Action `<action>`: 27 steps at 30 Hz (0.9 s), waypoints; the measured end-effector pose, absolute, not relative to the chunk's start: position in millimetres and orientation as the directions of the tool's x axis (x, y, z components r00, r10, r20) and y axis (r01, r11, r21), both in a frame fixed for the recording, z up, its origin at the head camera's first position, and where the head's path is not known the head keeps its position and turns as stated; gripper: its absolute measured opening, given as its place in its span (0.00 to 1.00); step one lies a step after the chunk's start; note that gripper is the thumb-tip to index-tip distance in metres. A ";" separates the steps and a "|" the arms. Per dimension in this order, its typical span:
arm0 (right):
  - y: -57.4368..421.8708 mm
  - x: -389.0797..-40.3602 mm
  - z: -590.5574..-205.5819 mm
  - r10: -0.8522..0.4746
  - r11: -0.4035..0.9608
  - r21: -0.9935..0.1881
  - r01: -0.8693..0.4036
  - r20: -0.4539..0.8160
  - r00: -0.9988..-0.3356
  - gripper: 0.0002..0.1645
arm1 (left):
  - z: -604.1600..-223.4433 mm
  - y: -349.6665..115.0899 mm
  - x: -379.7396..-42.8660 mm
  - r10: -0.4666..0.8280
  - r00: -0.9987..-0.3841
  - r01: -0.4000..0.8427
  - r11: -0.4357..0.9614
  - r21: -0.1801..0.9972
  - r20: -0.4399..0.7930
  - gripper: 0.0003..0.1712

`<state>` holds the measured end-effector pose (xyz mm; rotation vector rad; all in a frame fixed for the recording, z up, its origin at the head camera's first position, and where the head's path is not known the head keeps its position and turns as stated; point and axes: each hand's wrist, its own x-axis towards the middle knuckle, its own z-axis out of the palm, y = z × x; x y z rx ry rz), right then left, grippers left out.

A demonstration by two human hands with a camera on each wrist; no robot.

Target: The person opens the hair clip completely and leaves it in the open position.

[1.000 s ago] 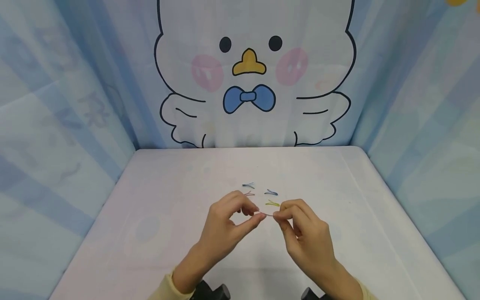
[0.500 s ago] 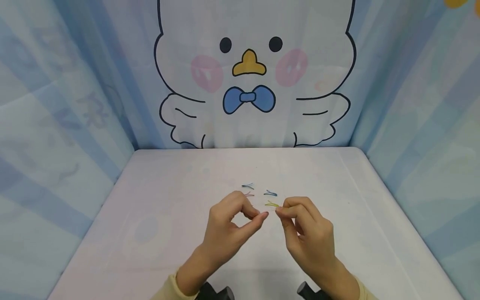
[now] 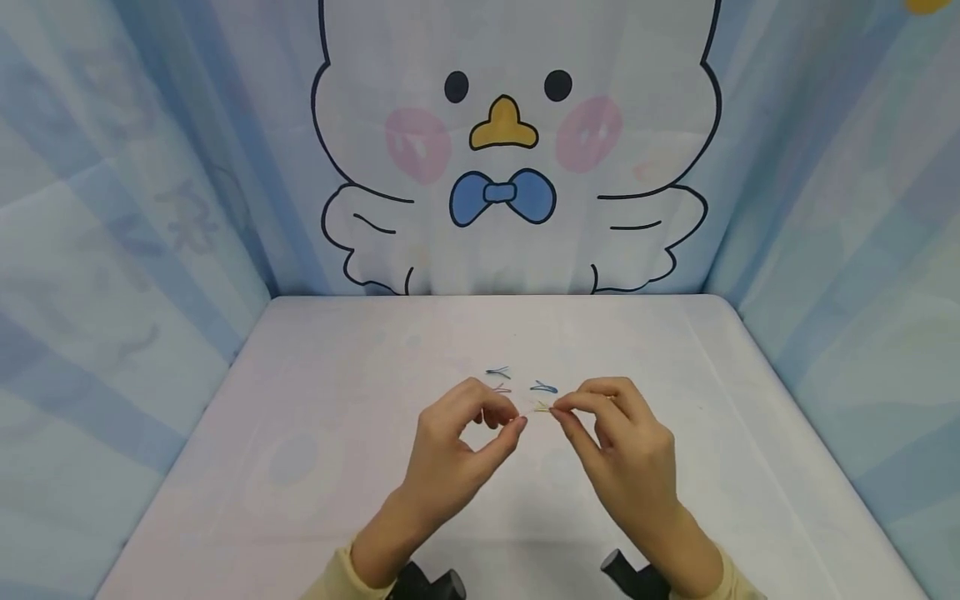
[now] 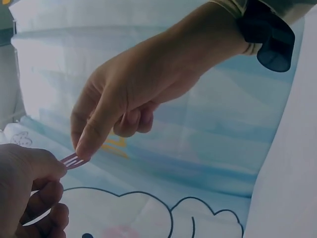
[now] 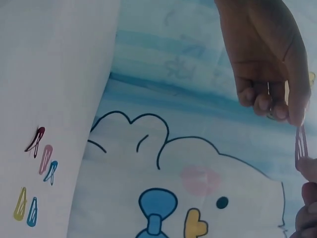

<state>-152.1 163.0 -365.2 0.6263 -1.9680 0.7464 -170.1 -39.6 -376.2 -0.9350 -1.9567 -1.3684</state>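
Note:
A mauve snap hair clip (image 5: 301, 146) is stretched between my two hands, above the table. My left hand (image 3: 453, 442) pinches one end of it between thumb and forefinger. My right hand (image 3: 630, 454) pinches the other end with thumb and fingertips. In the left wrist view the slotted frame of the hair clip (image 4: 74, 161) shows between the two sets of fingertips. Behind the hands on the table lie more snap clips: two blue ones (image 3: 543, 387) (image 3: 497, 372), a pink one (image 3: 502, 389) partly behind my left hand, and a yellow-green one (image 3: 542, 407) near my right fingertips.
The right wrist view also shows a dark red clip (image 5: 35, 141) lying in the group on the white tabletop (image 3: 337, 358). Printed fabric (image 3: 112, 250) walls off the sides and back of the table. Black devices (image 3: 633, 575) sit at both wrists.
Both hands keep pinching the mauve clip. My right fingertips have risen and moved slightly away from me. My left thumb moved right, then back left, so the gap between the fingertips is wider.

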 end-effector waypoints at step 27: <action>200.1 -283.7 -452.6 -0.052 0.883 -0.419 -0.209 0.355 -0.934 0.04 | -376.1 -61.1 -155.0 0.286 -0.690 0.724 0.268 0.636 0.665 0.10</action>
